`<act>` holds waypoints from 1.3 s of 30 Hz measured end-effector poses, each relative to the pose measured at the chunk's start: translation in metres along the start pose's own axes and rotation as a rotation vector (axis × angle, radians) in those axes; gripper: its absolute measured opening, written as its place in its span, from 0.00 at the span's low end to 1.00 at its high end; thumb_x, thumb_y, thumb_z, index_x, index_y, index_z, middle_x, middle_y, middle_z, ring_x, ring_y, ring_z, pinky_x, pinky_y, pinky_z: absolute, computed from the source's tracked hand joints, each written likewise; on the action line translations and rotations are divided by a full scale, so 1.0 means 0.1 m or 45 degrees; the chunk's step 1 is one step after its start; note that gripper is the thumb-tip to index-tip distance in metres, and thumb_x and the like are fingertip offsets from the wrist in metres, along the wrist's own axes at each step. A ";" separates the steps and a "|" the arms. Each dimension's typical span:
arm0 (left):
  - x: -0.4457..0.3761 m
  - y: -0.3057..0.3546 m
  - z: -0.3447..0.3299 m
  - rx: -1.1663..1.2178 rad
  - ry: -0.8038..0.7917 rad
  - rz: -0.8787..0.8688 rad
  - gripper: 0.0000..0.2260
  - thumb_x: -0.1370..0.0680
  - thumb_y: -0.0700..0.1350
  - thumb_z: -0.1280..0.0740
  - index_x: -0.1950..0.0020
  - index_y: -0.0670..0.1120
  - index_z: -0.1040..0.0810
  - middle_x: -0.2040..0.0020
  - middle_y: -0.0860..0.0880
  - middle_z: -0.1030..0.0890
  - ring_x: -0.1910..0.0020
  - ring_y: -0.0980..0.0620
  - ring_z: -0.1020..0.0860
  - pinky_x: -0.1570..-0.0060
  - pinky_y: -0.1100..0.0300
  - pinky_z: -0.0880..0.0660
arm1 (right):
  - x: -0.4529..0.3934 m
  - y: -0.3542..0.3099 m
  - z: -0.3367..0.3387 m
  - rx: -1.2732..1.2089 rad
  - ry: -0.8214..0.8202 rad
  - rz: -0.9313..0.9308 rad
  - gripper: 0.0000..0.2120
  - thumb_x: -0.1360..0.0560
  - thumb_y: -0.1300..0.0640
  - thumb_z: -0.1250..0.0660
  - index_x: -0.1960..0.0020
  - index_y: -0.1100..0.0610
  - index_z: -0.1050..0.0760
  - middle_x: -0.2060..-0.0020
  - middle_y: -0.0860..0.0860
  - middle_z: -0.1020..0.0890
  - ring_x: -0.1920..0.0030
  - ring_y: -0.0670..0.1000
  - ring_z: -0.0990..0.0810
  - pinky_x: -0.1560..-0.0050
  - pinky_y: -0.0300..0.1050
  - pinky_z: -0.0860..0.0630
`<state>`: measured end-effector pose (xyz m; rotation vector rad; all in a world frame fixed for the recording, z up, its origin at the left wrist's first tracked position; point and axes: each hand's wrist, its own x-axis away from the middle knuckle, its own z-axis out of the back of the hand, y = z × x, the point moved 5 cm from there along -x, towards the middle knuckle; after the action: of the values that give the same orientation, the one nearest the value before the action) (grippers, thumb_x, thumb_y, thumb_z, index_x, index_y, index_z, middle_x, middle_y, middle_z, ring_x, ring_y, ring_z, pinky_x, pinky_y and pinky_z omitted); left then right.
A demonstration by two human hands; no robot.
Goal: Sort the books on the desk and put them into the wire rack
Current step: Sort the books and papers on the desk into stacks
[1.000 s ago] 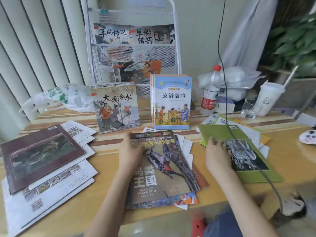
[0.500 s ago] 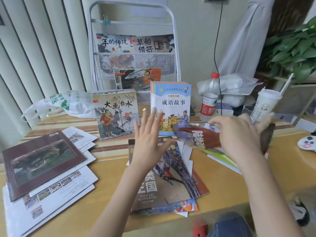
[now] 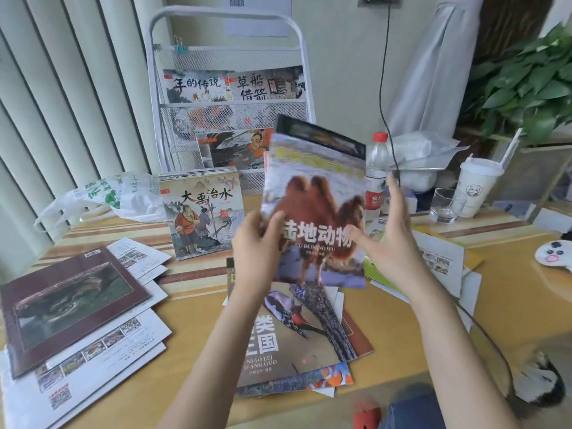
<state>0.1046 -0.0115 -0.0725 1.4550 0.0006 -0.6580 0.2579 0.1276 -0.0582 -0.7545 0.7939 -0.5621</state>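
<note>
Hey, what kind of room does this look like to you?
Probably a home or office study corner: a yellow wooden desk strewn with picture books, a white wire book rack against vertical blinds, and a green leafy houseplant.

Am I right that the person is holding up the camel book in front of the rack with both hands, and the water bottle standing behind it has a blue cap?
Not quite. The head view shows the water bottle has a red cap, not blue. The rest holds: the left hand and right hand hold the camel book up in front of the wire rack.
</note>
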 end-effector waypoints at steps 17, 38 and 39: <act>0.57 -0.87 0.59 -0.573 -0.301 0.452 0.14 0.26 0.45 0.30 0.44 0.48 0.31 0.59 0.59 0.27 0.57 0.52 0.26 0.64 0.61 0.32 | 0.57 0.55 -0.82 0.539 -0.542 -0.500 0.29 0.28 0.44 0.31 0.32 0.53 0.36 0.38 0.51 0.26 0.43 0.53 0.25 0.49 0.48 0.28; 0.52 -0.92 0.52 0.291 -0.320 0.780 0.18 0.27 0.41 0.28 0.40 0.43 0.28 0.50 0.43 0.17 0.58 0.47 0.17 0.56 0.52 0.20 | 0.53 0.53 -0.80 -0.098 -0.354 -0.614 0.14 0.25 0.50 0.33 0.40 0.47 0.29 0.54 0.47 0.23 0.53 0.46 0.23 0.51 0.47 0.25; 0.54 -0.94 0.49 0.284 -0.360 0.818 0.15 0.26 0.42 0.29 0.42 0.41 0.27 0.53 0.42 0.16 0.59 0.46 0.17 0.57 0.51 0.20 | 0.53 0.54 -0.80 -0.094 -0.352 -0.613 0.14 0.25 0.50 0.34 0.40 0.47 0.29 0.54 0.47 0.23 0.53 0.46 0.23 0.51 0.47 0.26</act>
<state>0.0913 -0.0761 -0.1713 1.4505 -0.7505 -0.3293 0.2340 0.0930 -0.1601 -1.0762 0.3748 -0.8393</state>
